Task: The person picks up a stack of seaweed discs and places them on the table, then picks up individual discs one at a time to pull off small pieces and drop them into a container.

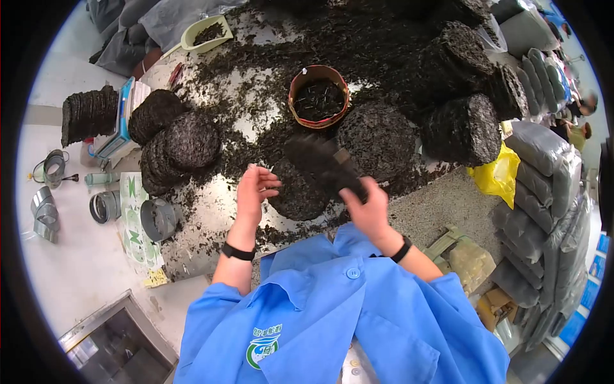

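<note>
My right hand [368, 206] grips the near end of a dark, brush-like object [318, 160], blurred by motion, which slants up and left over the table. My left hand [256, 185] is raised with its fingers apart and nothing in it, just left of a round dark pressed cake [297, 195]. Part of that cake lies under the brush-like object. A larger round cake [376, 137] sits to the right. Beyond the brush-like object stands a round reddish-rimmed container [294, 105] with dark flakes inside.
Stacked dark cakes [183, 139] lie at the left, near a blue-edged box [121, 121]. Taller stacks [462, 131] stand at the right beside a yellow bag [497, 173]. A pale scoop [187, 40] rests at the back left. Loose flakes cover much of the table [256, 121].
</note>
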`<state>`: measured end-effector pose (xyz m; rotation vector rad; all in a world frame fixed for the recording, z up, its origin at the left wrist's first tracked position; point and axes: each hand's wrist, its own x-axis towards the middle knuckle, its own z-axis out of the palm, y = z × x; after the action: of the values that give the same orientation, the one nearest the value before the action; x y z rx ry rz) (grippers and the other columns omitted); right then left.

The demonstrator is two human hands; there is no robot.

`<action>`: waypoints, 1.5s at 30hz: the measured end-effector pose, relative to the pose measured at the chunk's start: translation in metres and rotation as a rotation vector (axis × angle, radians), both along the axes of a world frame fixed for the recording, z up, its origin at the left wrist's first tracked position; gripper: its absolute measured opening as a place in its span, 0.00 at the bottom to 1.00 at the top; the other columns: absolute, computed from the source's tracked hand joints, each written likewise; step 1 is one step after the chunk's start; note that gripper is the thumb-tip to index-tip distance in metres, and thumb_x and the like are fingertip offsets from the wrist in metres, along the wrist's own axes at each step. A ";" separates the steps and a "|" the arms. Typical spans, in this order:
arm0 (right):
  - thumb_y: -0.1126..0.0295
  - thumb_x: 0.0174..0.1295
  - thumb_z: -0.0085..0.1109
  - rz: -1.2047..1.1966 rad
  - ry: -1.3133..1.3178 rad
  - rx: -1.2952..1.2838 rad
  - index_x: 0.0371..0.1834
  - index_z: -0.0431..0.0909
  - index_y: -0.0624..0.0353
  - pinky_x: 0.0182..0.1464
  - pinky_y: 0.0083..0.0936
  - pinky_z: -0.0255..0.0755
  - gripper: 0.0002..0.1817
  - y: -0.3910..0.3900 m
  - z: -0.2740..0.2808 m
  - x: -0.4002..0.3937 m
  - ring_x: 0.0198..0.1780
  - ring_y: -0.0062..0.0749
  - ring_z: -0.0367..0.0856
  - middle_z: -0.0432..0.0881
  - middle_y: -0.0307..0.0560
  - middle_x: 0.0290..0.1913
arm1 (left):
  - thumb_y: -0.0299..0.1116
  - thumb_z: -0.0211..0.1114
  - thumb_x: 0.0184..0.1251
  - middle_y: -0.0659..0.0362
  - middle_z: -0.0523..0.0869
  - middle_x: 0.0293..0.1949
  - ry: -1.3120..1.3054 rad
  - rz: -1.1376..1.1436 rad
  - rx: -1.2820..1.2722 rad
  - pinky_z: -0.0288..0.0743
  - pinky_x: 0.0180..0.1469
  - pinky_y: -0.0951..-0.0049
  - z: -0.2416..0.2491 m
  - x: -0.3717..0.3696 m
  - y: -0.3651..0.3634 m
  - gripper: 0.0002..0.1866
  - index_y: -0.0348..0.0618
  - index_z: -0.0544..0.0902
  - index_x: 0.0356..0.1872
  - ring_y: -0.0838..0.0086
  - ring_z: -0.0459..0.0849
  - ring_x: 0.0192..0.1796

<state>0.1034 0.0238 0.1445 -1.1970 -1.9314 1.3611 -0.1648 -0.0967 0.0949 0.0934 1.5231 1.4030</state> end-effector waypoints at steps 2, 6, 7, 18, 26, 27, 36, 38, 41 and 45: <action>0.77 0.69 0.65 -0.250 0.421 -0.381 0.57 0.79 0.65 0.57 0.27 0.78 0.15 0.019 -0.016 0.016 0.51 0.28 0.84 0.87 0.44 0.53 | 0.56 0.68 0.70 0.43 0.82 0.56 1.005 -0.293 -0.326 0.75 0.63 0.56 -0.074 0.011 -0.013 0.34 0.32 0.77 0.61 0.51 0.80 0.61; 0.76 0.70 0.65 -0.403 0.653 -0.559 0.61 0.78 0.65 0.59 0.28 0.76 0.18 0.039 -0.023 0.041 0.54 0.26 0.82 0.85 0.42 0.56 | 0.50 0.84 0.48 0.43 0.73 0.64 1.245 -0.535 -0.621 0.68 0.69 0.52 -0.090 0.047 -0.009 0.50 0.31 0.69 0.67 0.46 0.70 0.68; 0.76 0.69 0.66 -0.388 0.689 -0.566 0.62 0.77 0.65 0.60 0.28 0.76 0.19 0.042 -0.021 0.045 0.55 0.26 0.81 0.84 0.43 0.57 | 0.50 0.84 0.48 0.43 0.73 0.64 1.242 -0.543 -0.608 0.68 0.69 0.52 -0.084 0.050 -0.006 0.50 0.31 0.69 0.67 0.46 0.70 0.68; 0.74 0.65 0.69 0.049 0.167 -0.160 0.64 0.75 0.68 0.56 0.26 0.78 0.25 0.029 0.019 0.047 0.51 0.24 0.83 0.87 0.47 0.50 | 0.27 0.75 0.58 0.57 0.86 0.42 1.361 -0.461 0.589 0.75 0.54 0.63 0.119 0.072 0.097 0.11 0.43 0.89 0.43 0.62 0.83 0.49; 0.74 0.63 0.69 0.259 0.073 -0.108 0.63 0.77 0.67 0.48 0.28 0.80 0.24 0.038 0.007 0.049 0.44 0.25 0.86 0.89 0.52 0.44 | 0.30 0.75 0.57 0.60 0.87 0.35 1.221 -0.805 0.568 0.75 0.50 0.63 0.095 0.062 0.124 0.05 0.44 0.89 0.33 0.64 0.84 0.43; 0.74 0.63 0.69 0.252 0.049 -0.144 0.62 0.77 0.67 0.49 0.28 0.80 0.24 0.040 0.006 0.050 0.45 0.25 0.86 0.89 0.52 0.45 | 0.30 0.74 0.58 0.60 0.87 0.34 0.993 -0.782 0.476 0.75 0.49 0.64 0.090 0.063 0.128 0.04 0.44 0.89 0.33 0.64 0.84 0.43; 0.75 0.63 0.70 0.147 0.221 -0.508 0.63 0.76 0.68 0.56 0.27 0.79 0.25 0.064 0.010 0.050 0.51 0.22 0.83 0.87 0.44 0.51 | 0.28 0.74 0.57 0.59 0.83 0.32 1.201 -0.929 0.717 0.77 0.45 0.63 0.078 0.052 0.180 0.06 0.44 0.83 0.30 0.60 0.82 0.39; 0.75 0.63 0.71 0.127 0.258 -0.543 0.63 0.76 0.68 0.57 0.27 0.78 0.25 0.070 0.013 0.043 0.52 0.23 0.82 0.86 0.44 0.52 | 0.27 0.71 0.60 0.57 0.84 0.35 1.247 -0.885 0.635 0.77 0.46 0.63 0.071 0.041 0.191 0.05 0.41 0.82 0.33 0.58 0.82 0.41; 0.76 0.63 0.71 0.109 0.289 -0.572 0.63 0.75 0.69 0.58 0.26 0.78 0.26 0.083 0.014 0.035 0.53 0.23 0.82 0.86 0.44 0.53 | 0.31 0.68 0.65 0.55 0.86 0.37 1.319 -0.646 0.420 0.78 0.49 0.59 0.048 0.003 0.226 0.04 0.42 0.87 0.36 0.56 0.84 0.45; 0.77 0.63 0.71 0.067 0.284 -0.547 0.64 0.75 0.68 0.58 0.27 0.78 0.26 0.095 0.017 0.039 0.53 0.24 0.82 0.86 0.44 0.54 | 0.37 0.66 0.69 0.54 0.88 0.35 1.642 -0.651 -0.023 0.79 0.45 0.57 0.026 -0.032 0.237 0.09 0.45 0.90 0.37 0.56 0.86 0.43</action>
<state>0.1421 0.1192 0.1619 -1.0925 -1.4552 2.0564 -0.1971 0.1402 0.1207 1.8991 2.3416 0.5841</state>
